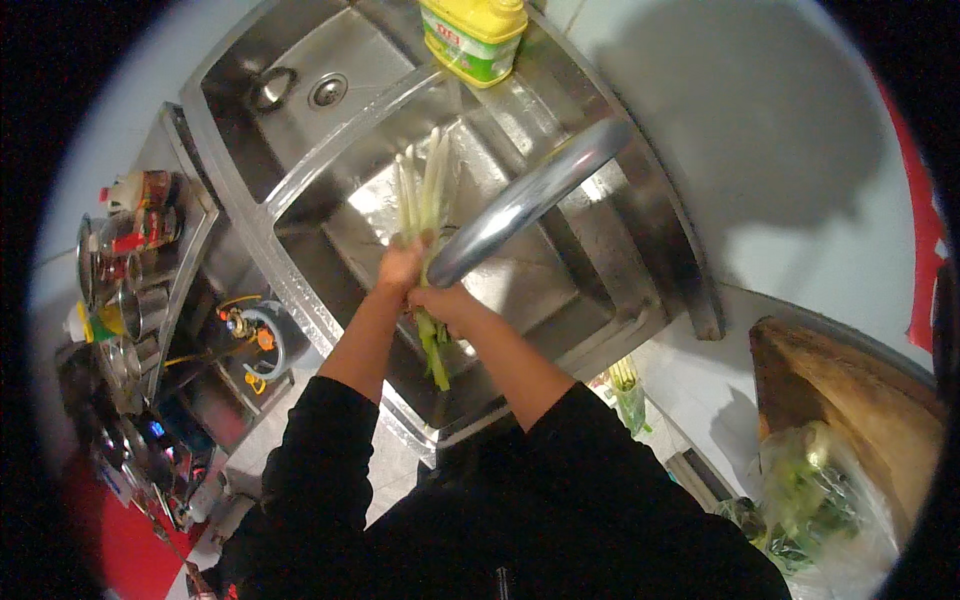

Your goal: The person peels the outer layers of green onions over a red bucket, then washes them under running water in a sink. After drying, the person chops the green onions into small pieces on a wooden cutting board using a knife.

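A bunch of long vegetable stalks (433, 180), white at the far end and green towards me, lies over the basin of a stainless steel sink (300, 300). My left hand (403, 261) is closed round the stalks near their middle. Just nearer to me and to the right, my right hand (442, 306) grips the green part. The thick metal tube of a faucet (532, 202) crosses above the basin, its end close over my right hand and hiding part of the stalks. Whether water runs from it I cannot tell.
A yellow and green plastic jug (476, 41) stands at the sink's far edge. Left are a shelf with bottles and metal cups (142, 311) and a gas cylinder (281, 341). Bagged greens (817, 495) lie at lower right; more stalks (628, 394) are beyond my right arm.
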A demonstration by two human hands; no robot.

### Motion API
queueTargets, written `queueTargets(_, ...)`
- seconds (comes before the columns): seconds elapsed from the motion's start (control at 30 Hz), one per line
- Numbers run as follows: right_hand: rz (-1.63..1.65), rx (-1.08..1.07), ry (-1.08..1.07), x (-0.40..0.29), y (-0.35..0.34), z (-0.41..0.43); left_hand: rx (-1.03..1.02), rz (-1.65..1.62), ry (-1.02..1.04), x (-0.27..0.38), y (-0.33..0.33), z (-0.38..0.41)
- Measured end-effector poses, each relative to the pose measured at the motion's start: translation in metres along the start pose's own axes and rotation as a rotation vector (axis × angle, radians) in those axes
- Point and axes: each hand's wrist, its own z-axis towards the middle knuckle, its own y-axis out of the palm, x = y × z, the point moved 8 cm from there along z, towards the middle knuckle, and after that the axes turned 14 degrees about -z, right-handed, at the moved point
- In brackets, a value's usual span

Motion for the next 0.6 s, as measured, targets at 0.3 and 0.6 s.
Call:
queueTargets(0.3, -0.707, 0.067, 0.123, -0.019, 0.009, -0.121, -0.012, -0.420, -0.218, -0.034, 0.001, 0.033)
queueTargets(0.6, -0.706, -0.113, 0.090, -0.044, -0.040, -0.229, -0.335, -0.723, 0.014, -0.055, 0.040, 0.072)
